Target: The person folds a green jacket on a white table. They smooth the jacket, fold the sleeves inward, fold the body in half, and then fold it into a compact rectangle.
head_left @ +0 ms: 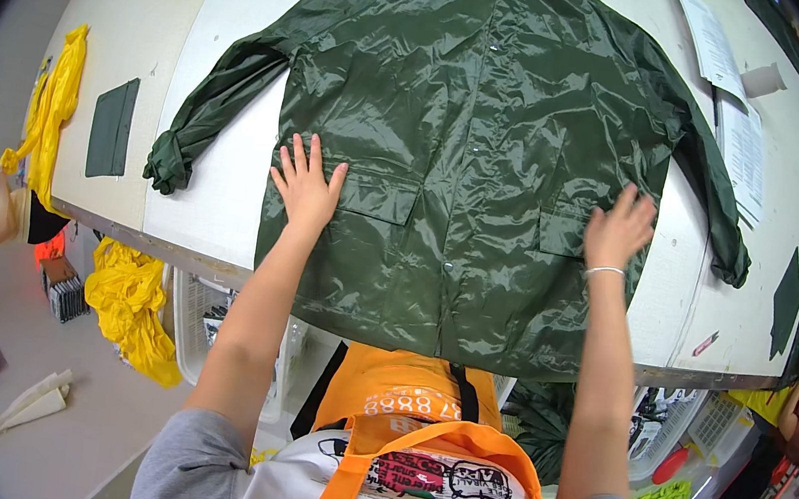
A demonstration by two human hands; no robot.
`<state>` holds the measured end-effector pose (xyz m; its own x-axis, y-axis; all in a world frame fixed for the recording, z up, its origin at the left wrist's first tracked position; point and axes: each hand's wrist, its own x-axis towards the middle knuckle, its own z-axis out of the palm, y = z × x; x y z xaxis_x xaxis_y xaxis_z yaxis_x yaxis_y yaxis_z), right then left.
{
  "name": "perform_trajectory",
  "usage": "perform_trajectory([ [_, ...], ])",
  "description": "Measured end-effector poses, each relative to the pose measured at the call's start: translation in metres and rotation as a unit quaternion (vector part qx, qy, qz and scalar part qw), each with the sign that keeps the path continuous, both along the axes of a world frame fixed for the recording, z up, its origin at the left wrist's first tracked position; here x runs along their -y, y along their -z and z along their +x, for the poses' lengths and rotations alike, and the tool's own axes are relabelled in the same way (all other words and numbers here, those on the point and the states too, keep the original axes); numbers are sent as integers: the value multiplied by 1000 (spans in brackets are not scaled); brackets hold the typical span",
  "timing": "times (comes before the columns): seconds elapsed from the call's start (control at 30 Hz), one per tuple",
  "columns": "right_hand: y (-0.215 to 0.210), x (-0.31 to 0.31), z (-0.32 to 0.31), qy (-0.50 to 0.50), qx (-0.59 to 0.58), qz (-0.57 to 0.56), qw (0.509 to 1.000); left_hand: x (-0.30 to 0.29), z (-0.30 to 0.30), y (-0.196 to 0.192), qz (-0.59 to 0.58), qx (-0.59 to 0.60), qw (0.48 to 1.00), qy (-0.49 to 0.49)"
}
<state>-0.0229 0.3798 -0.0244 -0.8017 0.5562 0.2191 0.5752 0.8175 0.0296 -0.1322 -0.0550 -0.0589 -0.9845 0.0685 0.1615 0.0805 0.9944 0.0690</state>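
A dark green shiny raincoat lies spread front side up on the white table, its hem hanging toward me over the near edge. Its snaps run down the middle and both sleeves angle outward. My left hand rests flat on the coat beside the left pocket flap, fingers spread. On the other side my right hand, slightly blurred, lies over the outer end of the right pocket flap, fingers extended. Neither hand holds anything.
A folded dark green piece and yellow garment lie on the left. Printed papers, a white cup and a small red-and-white tool are on the right. Below stand white baskets and a yellow heap; other people are at both sides.
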Motion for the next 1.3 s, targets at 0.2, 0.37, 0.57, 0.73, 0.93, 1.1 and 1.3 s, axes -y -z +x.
perform_trajectory([
  [0.2, -12, 169, -63, -197, -86, -274, 937, -101, 17, -51, 222, -44, 951, 209],
  [0.37, 18, 152, -78, -135, -159, -381, 901, -144, -1, -48, 278, 106, 943, 149],
  [0.57, 11, 142, -91, -68, -182, -457, 868, -186, -51, -39, 194, 271, 936, 110],
  [0.73, 10, 145, -91, -30, -191, -491, 850, -179, -77, -30, 477, 505, 713, 89],
  [0.93, 11, 150, -87, -58, -189, -566, 801, -174, -73, -28, 524, 510, 676, 86],
  [1.1, 17, 153, -94, -20, -154, -526, 836, -179, -72, -27, 538, 482, 687, 86],
  [1.3, 11, 136, -85, -114, -147, -532, 826, -178, -50, -31, 489, 328, 795, 146],
])
